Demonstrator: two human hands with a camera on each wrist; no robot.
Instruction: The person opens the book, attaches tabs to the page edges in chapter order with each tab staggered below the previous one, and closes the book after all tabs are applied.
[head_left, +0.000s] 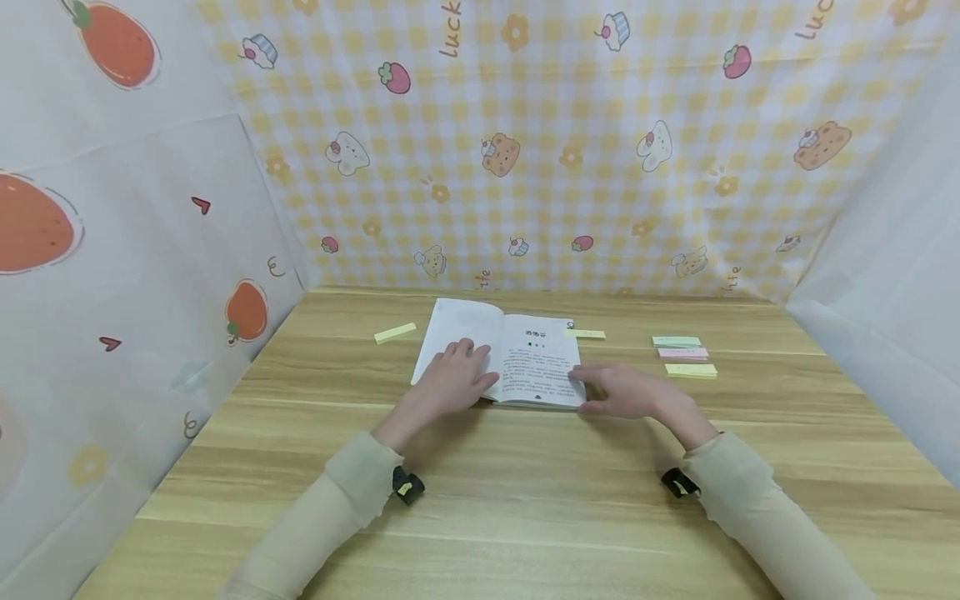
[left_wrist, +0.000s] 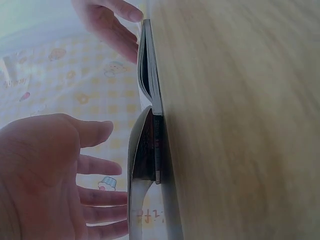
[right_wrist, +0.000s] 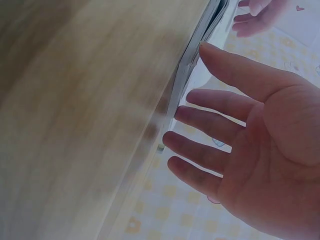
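An open book [head_left: 536, 358] lies on the wooden table, its right page printed with a heading and lines of text. My left hand [head_left: 450, 383] rests on the left page with fingers spread, hiding part of it. In the left wrist view, the fingertips of that hand [left_wrist: 45, 175] meet the raised left leaf. At the right edge of the book is my right hand [head_left: 626, 390], its fingertips on the page margin and the thumb by the lower corner. The right wrist view has this hand [right_wrist: 265, 135] with fingers extended. A yellow sticky tab [head_left: 588, 334] juts out from the right page's upper edge.
Left of the book lies a loose yellow sticky strip [head_left: 395, 333]. To the right, green sticky notes [head_left: 677, 342], pink sticky notes [head_left: 683, 354] and yellow sticky notes [head_left: 691, 370] sit in a column. A checked cloth [head_left: 555, 192] hangs behind the table.
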